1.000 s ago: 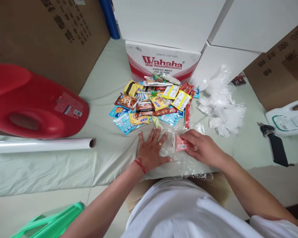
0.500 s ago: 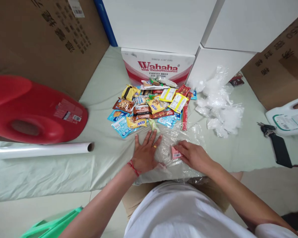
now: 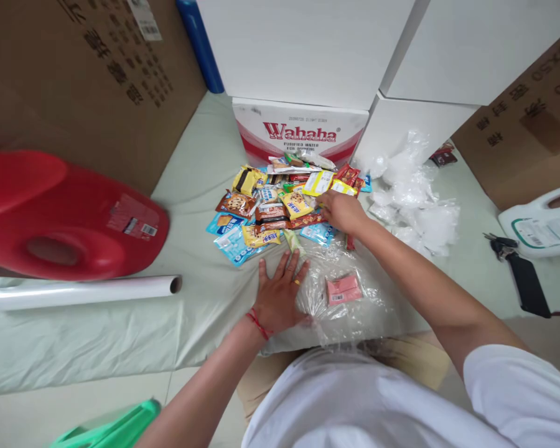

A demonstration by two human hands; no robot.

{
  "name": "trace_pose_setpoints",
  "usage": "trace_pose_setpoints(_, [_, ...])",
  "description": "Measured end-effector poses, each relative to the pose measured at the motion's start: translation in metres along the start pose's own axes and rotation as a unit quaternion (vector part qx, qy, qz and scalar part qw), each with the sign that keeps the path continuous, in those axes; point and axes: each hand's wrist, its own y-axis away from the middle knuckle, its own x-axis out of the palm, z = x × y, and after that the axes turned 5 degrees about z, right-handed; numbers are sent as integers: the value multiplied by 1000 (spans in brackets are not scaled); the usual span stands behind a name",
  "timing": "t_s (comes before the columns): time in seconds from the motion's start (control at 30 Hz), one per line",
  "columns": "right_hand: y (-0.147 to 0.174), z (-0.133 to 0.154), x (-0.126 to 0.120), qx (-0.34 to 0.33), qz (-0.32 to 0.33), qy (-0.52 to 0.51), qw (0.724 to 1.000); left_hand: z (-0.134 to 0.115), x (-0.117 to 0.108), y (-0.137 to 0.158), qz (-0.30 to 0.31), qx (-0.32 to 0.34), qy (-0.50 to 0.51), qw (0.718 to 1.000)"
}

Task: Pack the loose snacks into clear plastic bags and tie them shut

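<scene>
Head view: the right hand just let go of the pink packet, so that's set down near, on or in the clear plastic, can't tell which. It's now at the far wrapped snacks, grip unclear. Left hand's spread flat, left of the packet, apart from the right.

Red jug, white tube, Wahaha carton

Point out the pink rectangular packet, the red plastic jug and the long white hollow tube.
Pink rectangular packet [image 3: 344,289]: head view, middle of its upward face.
Red plastic jug [image 3: 77,213]: head view, middle of its body.
Long white hollow tube [image 3: 79,292]: head view, midway along its visible length.
</scene>
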Motion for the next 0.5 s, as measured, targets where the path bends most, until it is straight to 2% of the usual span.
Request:
trace_pose_setpoints(0.1, [-18, 18, -2, 13, 16, 22, 1000, 1, 4, 0, -6, 7, 5, 1000])
trace_pose_setpoints(0.17, [-7, 31, -2, -2, -29, -15, 999, 2, 8, -1, -18, 12, 9, 1000])
trace_pose_setpoints(0.23, [20, 40, 2, -51, -49, -96, 993, 3, 10, -1, -30, 16, 18, 999])
trace_pose_setpoints(0.27, [38, 43, 4, -87, -26, -146, 985, 4, 10, -1, -34, 18, 26, 999])
trace_pose_setpoints(0.33, [76, 46, 12, -160, 87, -220, 958, 4, 9, -1, -35, 22, 44, 998])
trace_pose_setpoints(0.4, [112, 47, 21, -213, 199, -237, 927, 4, 7, 1, -30, 23, 57, 998])
trace_pose_setpoints(0.5, [154, 51, 35, -271, 264, -268, 886, 3, 5, 3, -30, 26, 61, 997])
